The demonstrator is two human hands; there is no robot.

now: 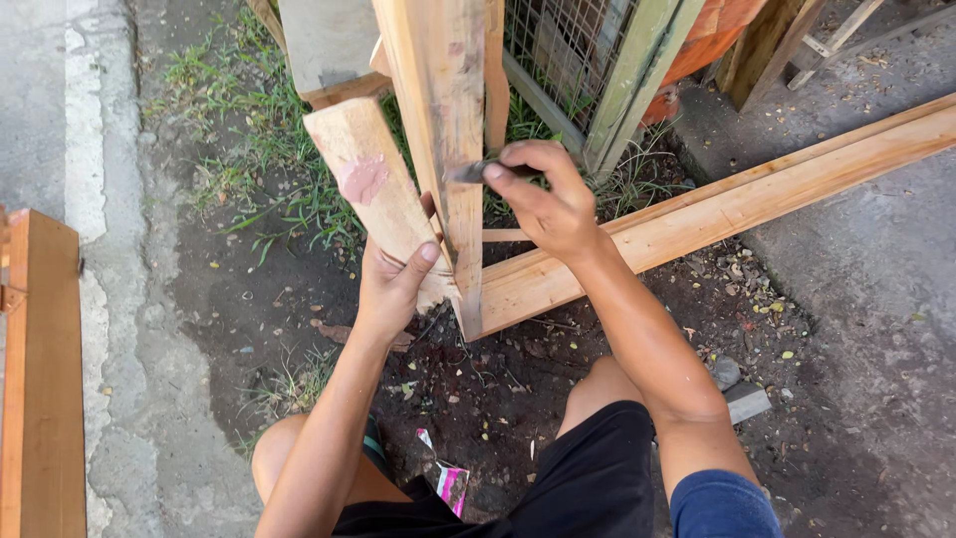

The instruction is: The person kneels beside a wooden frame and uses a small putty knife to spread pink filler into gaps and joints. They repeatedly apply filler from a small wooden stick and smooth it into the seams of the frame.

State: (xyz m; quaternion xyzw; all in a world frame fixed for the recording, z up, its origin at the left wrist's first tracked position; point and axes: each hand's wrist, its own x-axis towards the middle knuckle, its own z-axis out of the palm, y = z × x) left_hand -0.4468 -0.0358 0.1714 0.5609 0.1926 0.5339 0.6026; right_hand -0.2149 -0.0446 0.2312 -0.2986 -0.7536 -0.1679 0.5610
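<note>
My left hand (395,282) grips the lower end of a short wooden plank (373,189) that bears a pink patch. The plank leans against a taller upright wooden board (444,120). My right hand (546,199) pinches a small dark tool (476,170) and presses its tip against the edge of the upright board. I am squatting, with both knees visible below over dark soil.
A long pale timber beam (737,204) lies diagonally on the ground to the right. A wire-mesh frame (588,60) stands behind. An orange wooden panel (42,379) is at the left edge, beside a concrete strip. Grass, litter and a pink wrapper (450,486) dot the soil.
</note>
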